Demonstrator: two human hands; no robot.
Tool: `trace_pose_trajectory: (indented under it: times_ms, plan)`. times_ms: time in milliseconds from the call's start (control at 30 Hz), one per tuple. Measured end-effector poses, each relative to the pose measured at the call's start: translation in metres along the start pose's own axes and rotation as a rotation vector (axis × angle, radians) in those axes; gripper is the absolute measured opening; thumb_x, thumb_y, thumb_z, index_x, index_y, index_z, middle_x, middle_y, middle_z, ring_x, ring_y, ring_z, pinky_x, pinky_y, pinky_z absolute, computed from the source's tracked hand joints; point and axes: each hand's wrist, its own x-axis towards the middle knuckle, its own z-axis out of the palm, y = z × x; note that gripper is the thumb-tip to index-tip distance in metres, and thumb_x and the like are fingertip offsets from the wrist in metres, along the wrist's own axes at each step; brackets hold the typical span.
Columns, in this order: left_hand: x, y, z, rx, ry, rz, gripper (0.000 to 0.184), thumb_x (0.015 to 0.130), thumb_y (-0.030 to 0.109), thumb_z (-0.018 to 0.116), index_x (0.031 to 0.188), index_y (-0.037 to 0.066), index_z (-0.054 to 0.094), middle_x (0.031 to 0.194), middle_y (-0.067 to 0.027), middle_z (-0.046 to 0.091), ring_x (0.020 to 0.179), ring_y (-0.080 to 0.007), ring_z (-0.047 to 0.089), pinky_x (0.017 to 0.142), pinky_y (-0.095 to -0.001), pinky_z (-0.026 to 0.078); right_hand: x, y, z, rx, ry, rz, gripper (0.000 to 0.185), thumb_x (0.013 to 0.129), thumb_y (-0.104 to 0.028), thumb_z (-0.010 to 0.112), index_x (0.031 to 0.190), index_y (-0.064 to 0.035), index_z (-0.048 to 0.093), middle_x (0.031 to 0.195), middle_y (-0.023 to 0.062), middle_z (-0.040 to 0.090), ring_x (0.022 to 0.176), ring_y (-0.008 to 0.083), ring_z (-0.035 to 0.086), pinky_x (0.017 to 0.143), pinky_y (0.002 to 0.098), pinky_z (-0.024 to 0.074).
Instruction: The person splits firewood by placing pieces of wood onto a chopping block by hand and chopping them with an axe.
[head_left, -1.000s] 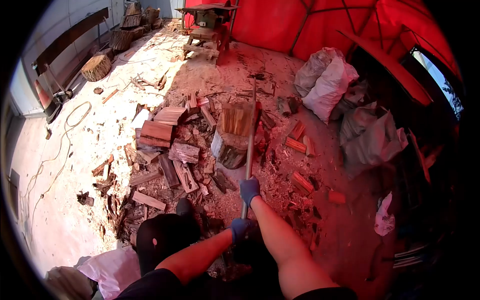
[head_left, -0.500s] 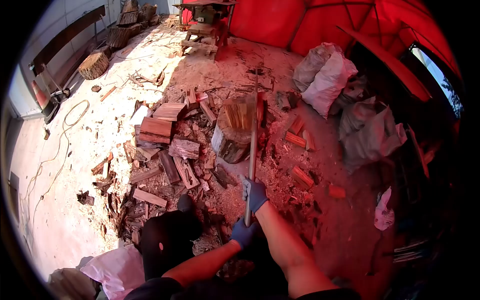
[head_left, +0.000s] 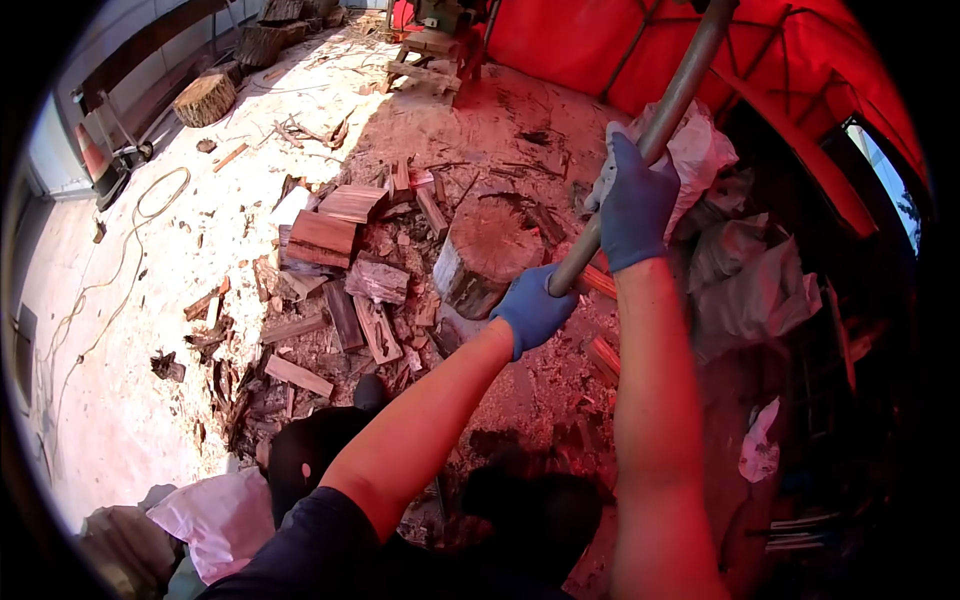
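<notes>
My left hand (head_left: pixel 537 308), in a blue glove, is closed around the lower end of a long axe handle (head_left: pixel 685 85). Higher up the same handle, my right hand (head_left: pixel 638 195) is wrapped around it, also gloved in blue with a pale palm. The handle slants up to the right, and the axe's head lies beyond the top edge of the view. Below and left of the handle stands a round chopping block (head_left: pixel 492 240), its cut top facing up. Split firewood (head_left: pixel 322 238) lies heaped to the left of the block.
Wood chips and bark cover the floor. Full sacks (head_left: pixel 755 290) stand at right near a red tarp wall (head_left: pixel 560 45). A log round (head_left: pixel 204 100), a traffic cone (head_left: pixel 95 155) and a cord (head_left: pixel 135 250) are at left. A white sack (head_left: pixel 220 520) lies near my leg.
Both hands have risen with the axe, swinging it up and right, off the block. The piece of wood that stood on the block is no longer there.
</notes>
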Motion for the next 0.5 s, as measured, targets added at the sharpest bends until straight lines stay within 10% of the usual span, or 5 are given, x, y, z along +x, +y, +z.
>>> trace_pose_trajectory:
  times_ms: [133,267,500]
  plan:
    - [-0.042,-0.134,0.012,-0.020,0.027,-0.090,0.015,0.082,0.011,0.064,0.093,0.006,0.072,0.076,-0.0038,0.066,0.070,-0.0111,0.058,0.067,-0.0287,0.048,-0.056,0.133,-0.025,-0.236,0.047,0.272,0.020,0.087,-0.016,0.065,0.088,-0.0044,0.049,0.058,0.0050,0.050,0.038,0.0168,0.047,0.035,0.0340,0.0412]
    - [-0.176,-0.206,0.058,-0.335,0.175,-0.825,0.016,0.079,0.019,0.071,0.079,0.003,0.070,0.064,-0.0043,0.062,0.049,-0.0142,0.055,0.045,-0.0318,0.042,-0.182,0.306,-0.088,-0.227,-0.047,0.987,0.017,0.085,-0.014,0.064,0.087,-0.0061,0.049,0.056,0.0083,0.051,0.039,0.0214,0.051,0.037,0.0390,0.0437]
    - [-0.185,-0.221,0.056,-0.055,0.204,-0.741,0.021,0.078,0.022,0.071,0.083,0.002,0.066,0.068,-0.0078,0.064,0.059,-0.0156,0.059,0.056,-0.0333,0.048,-0.191,0.292,-0.084,-0.101,-0.003,1.061,0.024,0.087,-0.017,0.069,0.082,-0.0108,0.046,0.053,0.0021,0.045,0.038,0.0167,0.044,0.035,0.0351,0.0399]
